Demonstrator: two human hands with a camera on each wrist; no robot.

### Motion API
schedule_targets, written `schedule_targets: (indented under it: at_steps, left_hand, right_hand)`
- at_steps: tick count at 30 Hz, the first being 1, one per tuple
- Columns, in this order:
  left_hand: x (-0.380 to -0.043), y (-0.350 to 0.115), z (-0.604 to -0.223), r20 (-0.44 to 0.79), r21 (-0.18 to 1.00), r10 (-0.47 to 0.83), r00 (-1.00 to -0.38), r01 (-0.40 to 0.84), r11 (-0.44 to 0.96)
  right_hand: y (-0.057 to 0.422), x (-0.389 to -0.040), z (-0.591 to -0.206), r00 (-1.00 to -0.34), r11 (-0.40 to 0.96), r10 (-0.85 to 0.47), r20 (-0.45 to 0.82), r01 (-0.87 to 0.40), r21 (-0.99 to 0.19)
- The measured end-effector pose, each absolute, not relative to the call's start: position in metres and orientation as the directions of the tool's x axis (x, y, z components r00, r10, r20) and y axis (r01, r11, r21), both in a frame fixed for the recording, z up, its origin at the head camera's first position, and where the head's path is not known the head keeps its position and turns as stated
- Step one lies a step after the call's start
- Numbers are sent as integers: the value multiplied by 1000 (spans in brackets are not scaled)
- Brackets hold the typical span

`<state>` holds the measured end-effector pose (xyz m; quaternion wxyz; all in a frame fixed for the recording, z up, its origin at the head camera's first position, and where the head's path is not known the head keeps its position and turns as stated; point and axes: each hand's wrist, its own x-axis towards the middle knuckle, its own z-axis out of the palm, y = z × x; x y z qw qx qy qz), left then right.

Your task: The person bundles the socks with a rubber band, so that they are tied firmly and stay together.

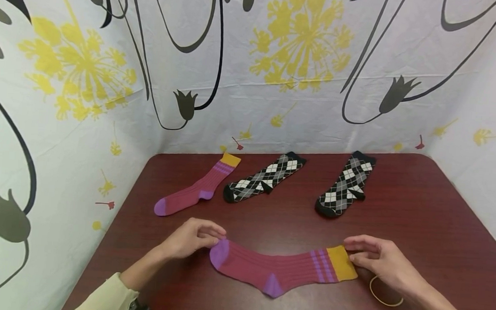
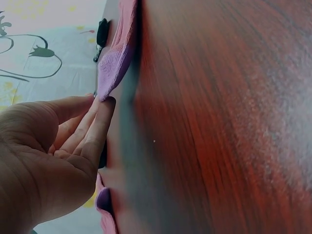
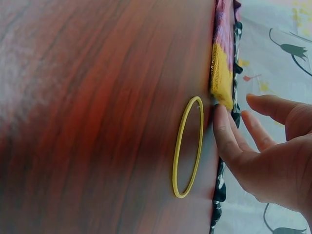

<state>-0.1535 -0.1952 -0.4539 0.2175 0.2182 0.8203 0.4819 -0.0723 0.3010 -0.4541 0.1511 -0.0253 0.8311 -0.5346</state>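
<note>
A magenta ribbed sock point(image 1: 262, 265) with purple toe and heel and a yellow cuff lies stretched sideways on the table near the front. My left hand point(image 1: 193, 237) is at its purple toe point(image 2: 113, 70), fingertips touching the tip, fingers loosely extended. At the opposite end, my right hand point(image 1: 380, 258) has its fingertips right at the yellow cuff point(image 3: 222, 73), fingers spread apart. A yellow rubber-band-like ring point(image 3: 176, 151) lies on the table below the right hand, partly hidden by the wrist in the head view.
Behind, a matching magenta sock point(image 1: 190, 192) lies slanted at the left. Two black, grey and white argyle socks, one in the middle point(image 1: 265, 177) and one farther right point(image 1: 346, 184), rest on the dark red wooden table point(image 1: 431, 218). Flower-patterned cloth point(image 1: 236, 69) encloses the back and sides.
</note>
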Motion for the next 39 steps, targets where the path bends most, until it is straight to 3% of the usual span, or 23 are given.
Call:
schedule_targets:
  at_steps: [19, 39]
  left_hand:
    - [-156, -223, -452, -118, 909, 508, -853, 113, 401]
    - [-172, -276, -443, 13, 917, 266, -964, 118, 381]
  right_hand:
    - [282, -95, -436, -993, 541, -111, -50, -18, -841]
    - [232, -172, -413, -957, 371, -290, 26, -138, -918]
